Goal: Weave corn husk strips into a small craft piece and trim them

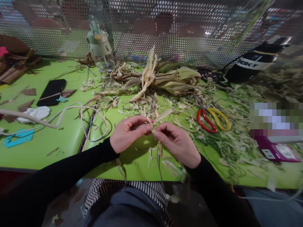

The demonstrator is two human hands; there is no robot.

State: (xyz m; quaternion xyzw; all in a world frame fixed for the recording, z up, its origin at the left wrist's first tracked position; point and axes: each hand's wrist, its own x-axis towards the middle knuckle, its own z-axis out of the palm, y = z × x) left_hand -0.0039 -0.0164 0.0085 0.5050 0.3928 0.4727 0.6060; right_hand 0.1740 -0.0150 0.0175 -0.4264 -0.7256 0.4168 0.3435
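Between my two hands, low over the green table (132,170), is a pale strip of corn husk (163,116). My left hand (130,131) pinches it from the left, thumb and forefinger pressed together. From the right, my right hand (177,140) pinches the same piece close beside the left fingertips. A broad end of the husk sticks up to the right, and thin strands hang down below my right fingers. Just beyond my hands, husk scraps litter the table. Behind them lies a heap of dried corn husks (175,80), with one pale stalk (148,75) on top.
Scissors (210,118) with red and yellow handles lie to the right among shreds. Farther right are a purple packet (276,149) and a black bottle (251,64). A clear bottle (101,47) stands at the mesh screen. Left lie a white cable (81,116) and black phone (50,91).
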